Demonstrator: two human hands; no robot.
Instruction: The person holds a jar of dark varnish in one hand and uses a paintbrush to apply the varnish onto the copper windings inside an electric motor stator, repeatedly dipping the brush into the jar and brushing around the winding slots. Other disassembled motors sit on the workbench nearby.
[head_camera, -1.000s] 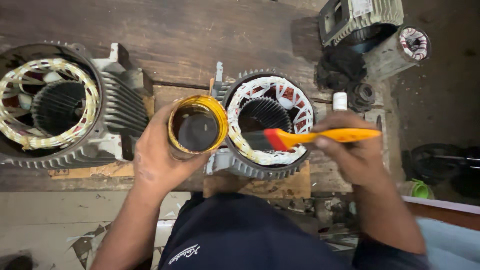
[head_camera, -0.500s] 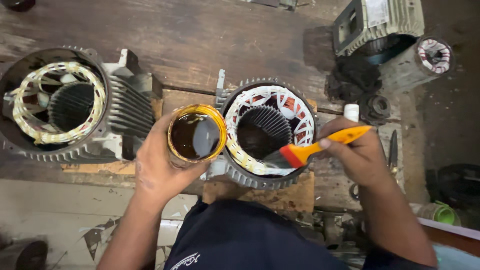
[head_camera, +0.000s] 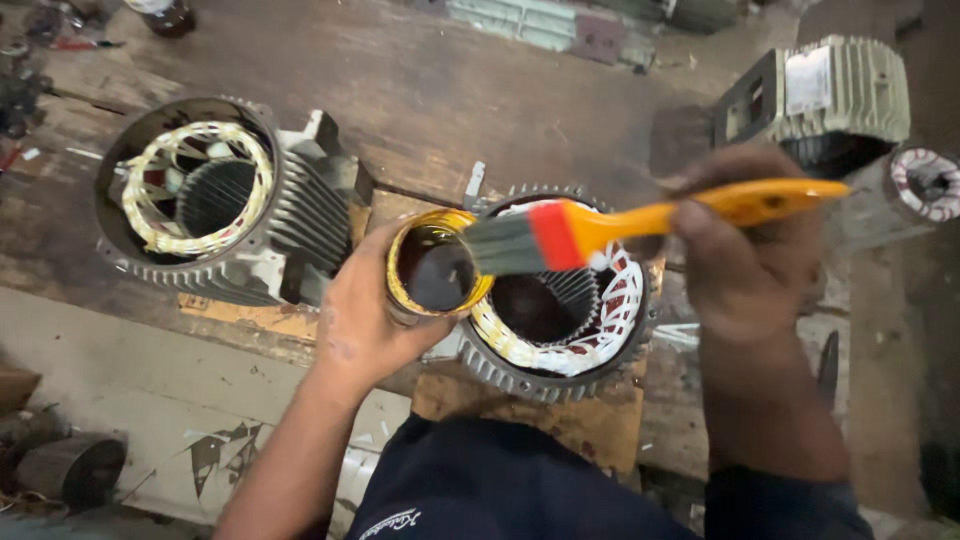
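The left hand (head_camera: 365, 320) was wrapped tight round a small tin (head_camera: 432, 268), fingers curled about its wall from below, so that the open mouth faced up and the dark liquid inside lay level. It was held just over the near-left rim of the stator (head_camera: 560, 290), probably so that any drip would fall on the windings and not on the bench (head_camera: 420, 90). The right hand (head_camera: 745, 245) was closed on the orange handle of a brush (head_camera: 600, 228), thumb and fingers pinching it near the middle. The brush lay almost flat across the stator, its red band over the coils and its dark bristles reaching into the mouth of the tin, apparently for loading.

The stator stood on end on a wooden block (head_camera: 590, 420), bore upward, which left its white and red coil ring open to the brush. A second stator (head_camera: 215, 195) sat well apart to the left, tilted, its yellowish coils showing. A finned motor housing (head_camera: 820, 95) lay at the far right.
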